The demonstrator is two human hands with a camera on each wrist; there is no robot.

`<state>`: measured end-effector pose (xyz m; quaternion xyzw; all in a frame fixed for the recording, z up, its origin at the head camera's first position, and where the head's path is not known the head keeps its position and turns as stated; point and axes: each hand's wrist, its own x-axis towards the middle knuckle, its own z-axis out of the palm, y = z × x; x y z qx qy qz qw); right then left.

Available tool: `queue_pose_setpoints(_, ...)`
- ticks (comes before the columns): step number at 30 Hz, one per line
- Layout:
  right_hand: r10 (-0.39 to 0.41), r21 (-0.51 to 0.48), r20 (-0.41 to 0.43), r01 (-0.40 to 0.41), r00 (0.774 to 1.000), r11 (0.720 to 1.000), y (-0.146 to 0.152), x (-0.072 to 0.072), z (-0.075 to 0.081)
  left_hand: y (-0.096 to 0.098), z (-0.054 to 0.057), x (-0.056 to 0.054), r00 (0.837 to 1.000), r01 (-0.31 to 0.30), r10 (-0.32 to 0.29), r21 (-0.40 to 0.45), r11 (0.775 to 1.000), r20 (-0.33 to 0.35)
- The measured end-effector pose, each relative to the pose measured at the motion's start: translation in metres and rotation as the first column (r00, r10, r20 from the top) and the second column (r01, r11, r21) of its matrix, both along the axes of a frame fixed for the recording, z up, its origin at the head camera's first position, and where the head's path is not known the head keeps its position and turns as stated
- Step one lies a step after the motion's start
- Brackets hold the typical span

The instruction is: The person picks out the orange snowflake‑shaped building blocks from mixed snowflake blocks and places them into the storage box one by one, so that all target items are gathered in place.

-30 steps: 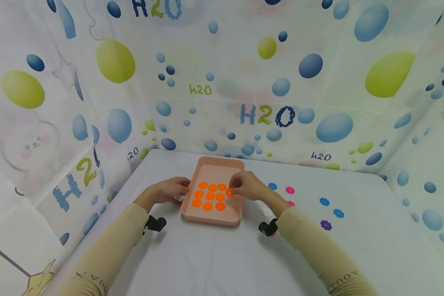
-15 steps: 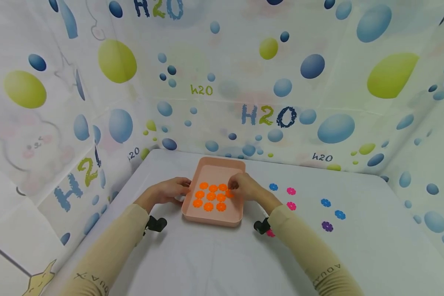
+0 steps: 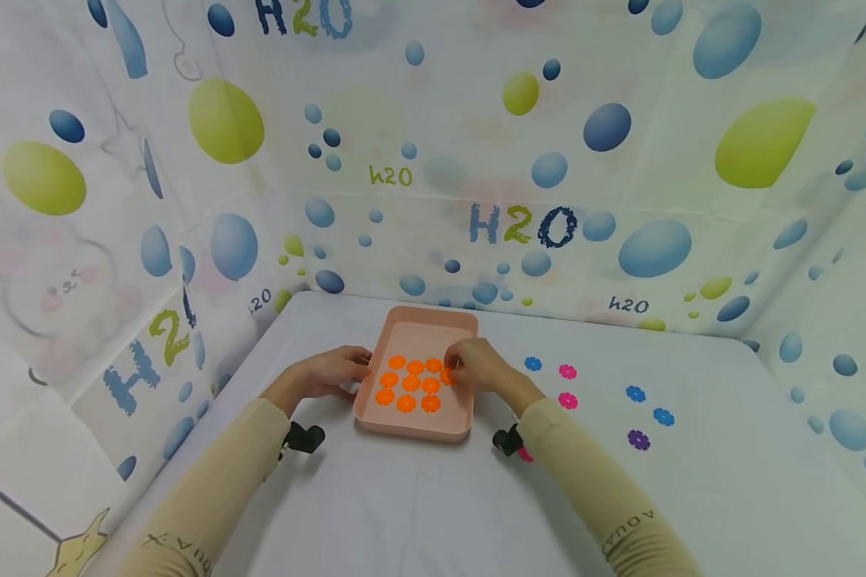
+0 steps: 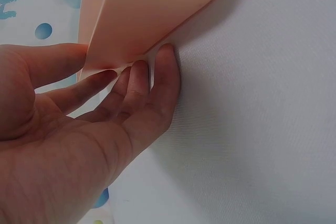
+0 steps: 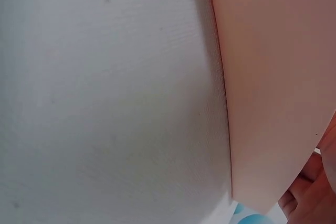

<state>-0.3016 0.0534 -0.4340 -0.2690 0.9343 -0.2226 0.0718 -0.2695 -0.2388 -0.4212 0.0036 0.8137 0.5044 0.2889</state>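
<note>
A shallow peach tray (image 3: 433,328) lies on the white-covered table, with several orange flower-shaped pieces (image 3: 411,383) in rough rows inside it. My left hand (image 3: 328,371) holds the tray's left side. In the left wrist view, the thumb of the left hand (image 4: 89,114) touches the rim and its curled fingers lie by the lower edge. Over the tray's right side, my right hand (image 3: 479,365) has its fingers down on one orange flower-shaped piece (image 3: 447,377), seemingly pinching it; the fingertips partly hide it. The right wrist view mostly shows the tray's outer wall (image 5: 273,77).
Right of the tray, loose flower-shaped pieces lie on the table: pink (image 3: 568,372), blue (image 3: 636,393) and purple (image 3: 638,440). Another pink piece (image 3: 525,453) is partly covered by the right sleeve. A patterned curtain (image 3: 433,120) stands behind the table.
My right forearm has swung a little left, uncovering a pink piece and hiding a white one. The right fingers have shifted slightly over the orange piece. My left hand and the tray stay put.
</note>
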Motion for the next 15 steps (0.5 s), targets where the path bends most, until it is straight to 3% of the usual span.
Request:
queue_pose_setpoints(8,0.006,0.047,-0.008,-0.005,1.0,0.999,-0.001,0.001,0.009,-0.002,0.002,-0.001,1.0,-0.001,0.001,-0.01,1.0,-0.001)
queue_pose_setpoints(12,0.038,0.048,-0.049,-0.035,0.998,0.998,0.012,0.009,0.025,-0.004,0.002,-0.004,1.0,0.001,-0.001,-0.017,1.0,-0.004)
queue_pose_setpoints(15,0.066,0.026,-0.084,-0.064,0.994,0.998,0.032,0.017,0.04,-0.004,0.002,-0.004,0.999,0.035,-0.036,-0.044,0.998,-0.021)
